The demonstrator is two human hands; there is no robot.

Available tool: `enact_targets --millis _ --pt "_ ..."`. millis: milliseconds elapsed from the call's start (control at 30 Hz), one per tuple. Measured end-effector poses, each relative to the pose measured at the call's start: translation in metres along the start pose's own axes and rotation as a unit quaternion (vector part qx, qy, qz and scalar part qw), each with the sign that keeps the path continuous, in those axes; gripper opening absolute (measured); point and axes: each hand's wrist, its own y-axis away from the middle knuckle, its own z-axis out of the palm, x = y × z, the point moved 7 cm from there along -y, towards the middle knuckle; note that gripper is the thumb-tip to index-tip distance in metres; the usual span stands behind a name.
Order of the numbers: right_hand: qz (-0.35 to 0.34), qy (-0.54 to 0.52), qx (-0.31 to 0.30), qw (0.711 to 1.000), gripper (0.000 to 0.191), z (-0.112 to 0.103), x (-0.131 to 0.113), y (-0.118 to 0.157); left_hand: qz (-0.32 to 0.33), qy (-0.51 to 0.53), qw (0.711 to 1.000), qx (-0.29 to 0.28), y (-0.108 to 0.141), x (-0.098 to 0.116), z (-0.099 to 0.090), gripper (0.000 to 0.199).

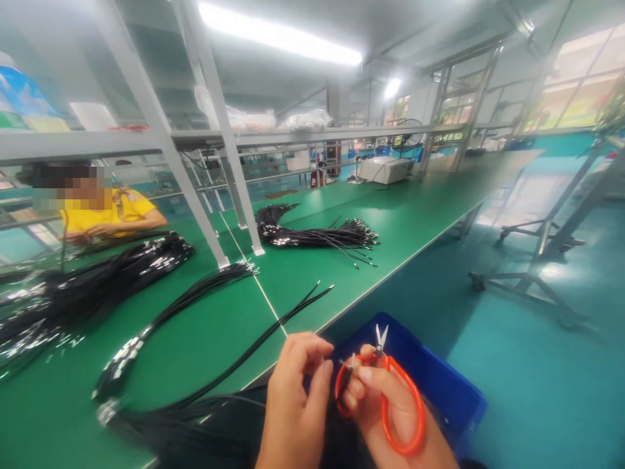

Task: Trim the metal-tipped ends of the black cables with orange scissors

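Note:
My right hand is closed around scissors with orange handles; their short blades stand parted and point up. Between its thumb and index finger is also a small whitish piece, too blurred to name. My left hand is beside it, thumb and fingers pinched on what looks like the thin dark end of a black cable, mostly hidden by the fingers. A bundle of black cables lies left of my left hand, at the near table edge. Two longer black cables reach forward across the green tabletop.
Below my hands stands a blue bin. More black cable bundles lie ahead and at left. White shelf posts rise from the table. A person in a yellow top sits across. A wheeled metal stand is at right.

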Motion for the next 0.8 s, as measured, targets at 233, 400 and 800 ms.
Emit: enact_targets --millis 233,400,800 --pt "0.039 -0.082 -0.034 0.995 0.008 0.015 -0.001 0.004 0.070 -0.164 0.984 0.008 -0.001 0.014 -0.007 0.014" --pt "0.052 -0.071 0.000 0.996 0.013 0.011 -0.001 0.006 0.022 -0.094 0.993 -0.060 0.002 0.004 -0.005 0.016" --pt "-0.093 0.097 0.016 0.991 0.020 0.017 -0.022 0.007 -0.075 0.049 0.985 -0.146 0.006 -0.020 0.011 0.021"
